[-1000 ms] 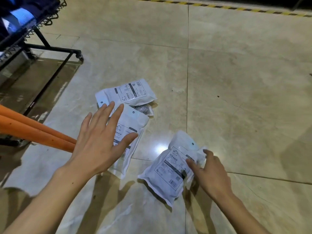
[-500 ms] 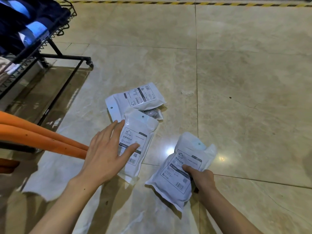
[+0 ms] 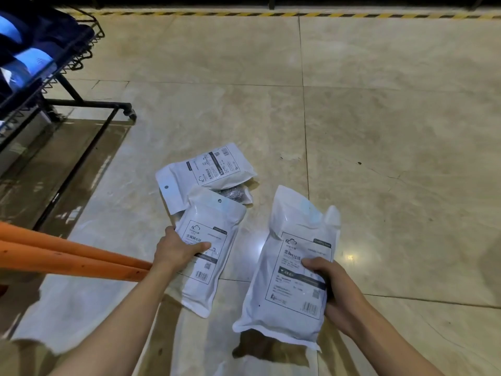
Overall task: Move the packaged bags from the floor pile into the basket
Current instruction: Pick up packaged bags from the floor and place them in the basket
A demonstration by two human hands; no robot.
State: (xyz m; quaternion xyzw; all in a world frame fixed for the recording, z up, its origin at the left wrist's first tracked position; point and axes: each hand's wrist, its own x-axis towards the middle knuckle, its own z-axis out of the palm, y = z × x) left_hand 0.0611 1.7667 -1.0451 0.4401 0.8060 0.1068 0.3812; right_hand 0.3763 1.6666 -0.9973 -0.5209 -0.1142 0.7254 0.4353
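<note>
Three white packaged bags are showing near the centre of the head view, on a glossy beige tiled floor [image 3: 379, 131]. The right bag [image 3: 292, 270], the largest in view, is sitting at about 5 o'clock from the frame centre; the right hand [image 3: 329, 291] is gripping its right edge, thumb lying across the printed label and fingers curling behind. Its lower end is casting a dark shadow on the tile, suggesting it is lifting clear there; whether the upper end is touching the floor cannot be told. A second pouch edge is showing behind its upper right corner.

The middle bag [image 3: 208, 253] is lying at about 7 o'clock from centre, its top overlapping the far bag [image 3: 206, 172]. The left hand [image 3: 176, 251] is pinching the middle bag's left edge, thumb pressing on the label face and fingers tucking beneath. The far bag is lying flat at about 12 o'clock from the middle bag, label turned sideways, with a dark object [image 3: 235, 194] partly showing under its near edge; what that is cannot be told.

Two orange tubes [image 3: 67, 256] are running in from 9 o'clock toward the left wrist. A black wire basket [image 3: 67, 61] on a black wheeled frame [image 3: 89, 104] is standing at 10 o'clock, well apart from the bags, holding dark blue items [image 3: 24, 50]. A yellow-and-black striped line [image 3: 271, 14] is crossing the floor at 12 o'clock.
</note>
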